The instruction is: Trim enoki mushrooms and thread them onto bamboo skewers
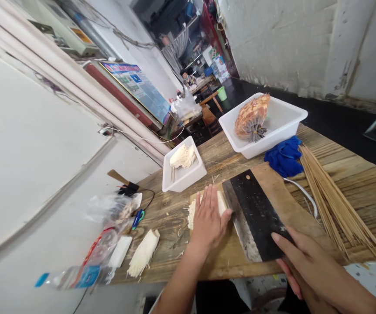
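My left hand [209, 213] lies flat with its fingers stretched out, pressing on a pale bundle with stringy ends [191, 213] on the wooden cutting board [278, 185]. What the bundle is made of, I cannot tell. In my right hand [312, 261] is a cleaver [256, 213] with a dark blade and a grey edge; its handle is mostly hidden by my fingers. The blade rests over the board, its edge side close to the bundle and my left thumb. A similar pale bundle [145, 253] lies on the table to the left.
A small white tray [184, 183] holds more pale bundles. The larger white tray [273, 141] has bagged skewered food [253, 117]. A blue cloth [283, 157] and wooden skewers [335, 200] lie right; scissors [138, 219] and a plastic bottle [73, 278] left. A person [188, 78] sits far back.
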`<act>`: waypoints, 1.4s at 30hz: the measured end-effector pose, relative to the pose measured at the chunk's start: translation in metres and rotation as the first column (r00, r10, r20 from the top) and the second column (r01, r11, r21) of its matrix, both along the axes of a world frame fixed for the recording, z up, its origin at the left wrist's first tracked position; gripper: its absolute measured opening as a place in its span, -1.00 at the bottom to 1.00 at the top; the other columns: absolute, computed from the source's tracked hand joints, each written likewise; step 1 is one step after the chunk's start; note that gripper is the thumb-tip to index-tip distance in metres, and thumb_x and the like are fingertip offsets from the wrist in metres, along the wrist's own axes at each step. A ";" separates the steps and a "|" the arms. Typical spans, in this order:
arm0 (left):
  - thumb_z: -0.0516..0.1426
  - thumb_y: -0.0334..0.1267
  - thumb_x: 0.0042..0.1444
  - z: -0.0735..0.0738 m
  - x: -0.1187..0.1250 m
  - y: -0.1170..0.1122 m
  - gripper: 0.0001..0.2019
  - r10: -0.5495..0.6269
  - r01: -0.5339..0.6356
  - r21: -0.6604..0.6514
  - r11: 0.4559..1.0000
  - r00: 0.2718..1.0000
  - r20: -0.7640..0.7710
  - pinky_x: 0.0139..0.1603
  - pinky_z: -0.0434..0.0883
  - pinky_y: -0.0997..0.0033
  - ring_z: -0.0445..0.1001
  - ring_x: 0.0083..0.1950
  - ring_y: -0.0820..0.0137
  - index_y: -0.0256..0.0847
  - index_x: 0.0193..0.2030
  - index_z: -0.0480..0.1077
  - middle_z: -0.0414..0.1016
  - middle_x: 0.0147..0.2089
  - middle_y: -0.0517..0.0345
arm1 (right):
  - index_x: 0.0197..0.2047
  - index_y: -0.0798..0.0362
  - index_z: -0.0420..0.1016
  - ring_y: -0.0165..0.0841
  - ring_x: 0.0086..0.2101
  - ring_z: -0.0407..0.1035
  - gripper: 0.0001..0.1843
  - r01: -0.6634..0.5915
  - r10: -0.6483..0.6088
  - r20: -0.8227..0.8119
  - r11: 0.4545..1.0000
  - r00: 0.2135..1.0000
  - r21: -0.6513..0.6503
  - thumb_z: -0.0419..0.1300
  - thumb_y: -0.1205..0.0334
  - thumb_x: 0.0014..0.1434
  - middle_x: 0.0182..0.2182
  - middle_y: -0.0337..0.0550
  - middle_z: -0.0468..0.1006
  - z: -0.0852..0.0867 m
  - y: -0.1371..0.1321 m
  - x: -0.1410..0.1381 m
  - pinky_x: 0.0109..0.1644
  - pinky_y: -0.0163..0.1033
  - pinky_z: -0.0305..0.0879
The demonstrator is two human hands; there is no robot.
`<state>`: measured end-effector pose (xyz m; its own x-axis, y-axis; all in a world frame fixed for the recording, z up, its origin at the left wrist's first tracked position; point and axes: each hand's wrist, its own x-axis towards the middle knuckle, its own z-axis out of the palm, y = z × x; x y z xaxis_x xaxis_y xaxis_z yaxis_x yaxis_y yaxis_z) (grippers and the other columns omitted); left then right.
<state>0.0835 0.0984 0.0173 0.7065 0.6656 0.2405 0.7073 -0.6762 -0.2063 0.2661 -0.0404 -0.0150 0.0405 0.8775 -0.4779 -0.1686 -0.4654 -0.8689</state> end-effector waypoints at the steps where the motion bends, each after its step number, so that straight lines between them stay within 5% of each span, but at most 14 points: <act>1: -0.24 -0.03 0.35 0.000 0.000 0.000 -0.36 0.001 -0.001 0.002 1.000 1.000 0.001 0.40 -0.02 -0.10 -0.11 0.45 0.17 -0.36 0.42 -0.36 0.02 0.41 -0.25 | -0.43 -0.06 0.14 -0.43 -0.79 0.22 -0.54 -0.009 0.009 -0.010 1.000 1.000 0.005 -0.03 -0.31 0.06 -0.75 -0.40 0.31 0.000 0.000 0.000 -0.74 -0.35 0.17; 42: -0.24 -0.15 0.37 0.003 -0.009 0.008 -0.40 -0.053 0.050 -0.032 0.998 0.996 -0.075 0.41 -0.30 -0.14 -0.05 0.44 0.18 -0.31 0.44 -0.42 -0.01 0.42 -0.19 | -0.36 -0.04 0.10 -0.49 -0.79 0.16 -0.57 -0.132 0.133 -0.111 0.991 0.985 0.012 -0.08 -0.27 0.12 -0.74 -0.44 0.25 0.007 0.001 0.001 -0.78 -0.42 0.14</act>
